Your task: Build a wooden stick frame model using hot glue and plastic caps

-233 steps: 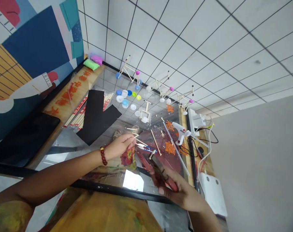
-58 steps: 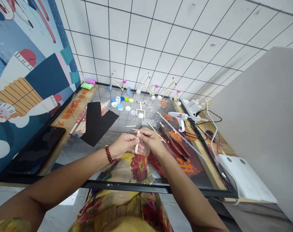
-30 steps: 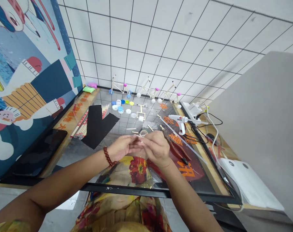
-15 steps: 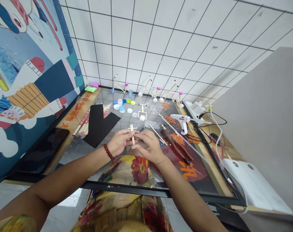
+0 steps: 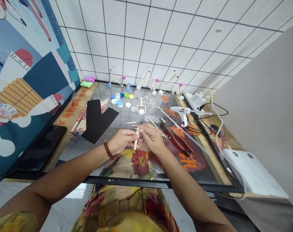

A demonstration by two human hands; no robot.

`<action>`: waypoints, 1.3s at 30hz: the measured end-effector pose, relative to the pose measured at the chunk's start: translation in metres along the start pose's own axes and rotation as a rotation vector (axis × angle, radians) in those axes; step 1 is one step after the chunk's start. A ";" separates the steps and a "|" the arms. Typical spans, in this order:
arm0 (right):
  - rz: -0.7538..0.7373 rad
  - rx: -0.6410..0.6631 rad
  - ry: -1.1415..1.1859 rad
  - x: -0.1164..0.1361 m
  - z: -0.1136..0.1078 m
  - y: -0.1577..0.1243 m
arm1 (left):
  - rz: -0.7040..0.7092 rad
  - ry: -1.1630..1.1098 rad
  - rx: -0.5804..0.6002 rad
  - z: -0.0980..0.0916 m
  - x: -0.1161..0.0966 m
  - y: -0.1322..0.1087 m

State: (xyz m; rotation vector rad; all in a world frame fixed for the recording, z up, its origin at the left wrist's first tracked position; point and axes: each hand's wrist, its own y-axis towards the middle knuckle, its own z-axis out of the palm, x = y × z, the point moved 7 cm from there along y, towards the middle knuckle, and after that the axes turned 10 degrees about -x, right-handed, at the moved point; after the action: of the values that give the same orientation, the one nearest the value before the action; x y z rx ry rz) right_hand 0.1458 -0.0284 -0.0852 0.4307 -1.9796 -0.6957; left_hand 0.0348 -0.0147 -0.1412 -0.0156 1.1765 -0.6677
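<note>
Two short, pale wooden sticks (image 5: pixel 135 145) stand side by side between my hands, above the near part of the table. My left hand (image 5: pixel 122 140) closes its thumb and fingers around them. With its thumb and fingertips my right hand (image 5: pixel 152 138) grips their upper ends. Just beyond my fingers lie a small loose stick (image 5: pixel 131 122) and a small stick frame (image 5: pixel 142 106) with a white cap at its near end. To the right of my right hand are longer thin sticks (image 5: pixel 157 128) and red-handled pliers (image 5: pixel 181 141).
Three stick models (image 5: pixel 146 83) with cap wheels stand along the back. Several bottle caps (image 5: pixel 119 103) lie before them. Black sheet (image 5: pixel 93 119) and packed chopsticks (image 5: pixel 80 120) lie left, beside a dark flat device (image 5: pixel 43 146). A white glue gun (image 5: pixel 181 112) and cables (image 5: pixel 220 119) are right.
Both hands have moved slightly to the right with the sticks. The sticks now lean the other way, and my right hand has turned so its fingers pinch their upper ends. The camera view has shifted a little.
</note>
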 end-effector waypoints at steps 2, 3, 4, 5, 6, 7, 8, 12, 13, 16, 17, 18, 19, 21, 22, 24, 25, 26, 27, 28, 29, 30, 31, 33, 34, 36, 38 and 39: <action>0.050 0.002 0.037 -0.003 0.001 0.001 | 0.001 0.019 0.011 0.000 0.001 0.000; 0.087 -0.002 0.062 -0.005 0.001 0.001 | 0.003 0.035 0.015 0.000 0.002 0.001; 0.122 -0.008 0.089 -0.006 0.001 0.002 | 0.013 0.057 0.015 0.000 0.003 0.001; 0.146 -0.021 0.109 -0.007 -0.001 0.003 | 0.038 0.085 0.008 0.000 0.002 0.001; 0.151 -0.044 0.116 -0.005 -0.004 0.003 | 0.090 0.111 -0.014 -0.001 0.000 0.002; 0.129 -0.074 0.106 -0.002 -0.008 0.004 | 0.167 0.125 -0.057 -0.003 -0.005 0.002; 0.075 -0.109 0.074 0.003 -0.012 0.005 | 0.260 0.125 -0.120 -0.006 -0.011 0.002; -0.382 -0.192 -0.189 0.043 -0.022 -0.003 | 0.393 -0.022 -0.310 -0.021 -0.027 0.000; -0.510 -0.175 -0.249 0.052 -0.018 -0.008 | 0.290 -0.069 -0.264 -0.020 -0.023 0.004; -0.803 -0.053 -0.343 0.070 0.000 -0.024 | -0.087 -0.214 -0.062 -0.012 -0.007 0.008; -0.864 -0.009 -0.361 0.072 0.006 -0.028 | -0.159 -0.254 -0.031 -0.011 -0.005 0.008; -0.906 0.030 -0.377 0.073 0.011 -0.031 | -0.192 -0.287 -0.025 -0.012 -0.006 0.008; -0.932 0.057 -0.391 0.073 0.014 -0.033 | -0.197 -0.312 -0.028 -0.013 -0.007 0.009; -0.944 0.093 -0.421 0.070 0.017 -0.034 | -0.187 -0.340 -0.026 -0.015 -0.010 0.010; -0.941 0.105 -0.434 0.068 0.018 -0.034 | -0.181 -0.347 -0.020 -0.015 -0.011 0.011; -0.923 0.137 -0.442 0.062 0.019 -0.034 | -0.161 -0.352 -0.019 -0.016 -0.011 0.012; -0.910 0.158 -0.434 0.059 0.021 -0.034 | -0.143 -0.351 -0.021 -0.017 -0.011 0.012; -0.889 0.179 -0.418 0.056 0.022 -0.034 | -0.118 -0.344 -0.027 -0.018 -0.012 0.013; -0.857 0.190 -0.393 0.052 0.023 -0.034 | -0.087 -0.331 -0.037 -0.019 -0.013 0.013; -0.811 0.195 -0.362 0.047 0.024 -0.032 | -0.051 -0.314 -0.053 -0.020 -0.014 0.013; -0.749 0.187 -0.328 0.041 0.024 -0.030 | -0.014 -0.294 -0.074 -0.021 -0.016 0.012; -0.672 0.163 -0.290 0.035 0.023 -0.027 | 0.022 -0.273 -0.102 -0.022 -0.019 0.012; -0.584 0.127 -0.248 0.029 0.021 -0.024 | 0.052 -0.253 -0.135 -0.024 -0.021 0.011; -0.396 0.066 -0.143 0.018 0.017 -0.018 | 0.093 -0.220 -0.192 -0.026 -0.026 0.010; -0.308 0.055 -0.077 0.013 0.016 -0.016 | 0.108 -0.208 -0.214 -0.027 -0.029 0.010; -0.158 0.058 0.067 0.008 0.015 -0.014 | 0.124 -0.186 -0.241 -0.028 -0.031 0.009; -0.036 0.033 0.147 0.005 0.013 -0.012 | 0.127 -0.177 -0.241 -0.027 -0.032 0.008; 0.012 -0.002 0.149 0.002 0.011 -0.010 | 0.120 -0.178 -0.234 -0.026 -0.031 0.008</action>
State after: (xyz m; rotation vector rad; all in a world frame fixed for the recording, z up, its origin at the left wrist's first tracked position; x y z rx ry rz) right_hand 0.1356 -0.0344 -0.0942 0.4561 -1.8399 -0.6402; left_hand 0.0095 0.0155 -0.1287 -0.1959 1.0690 -0.4115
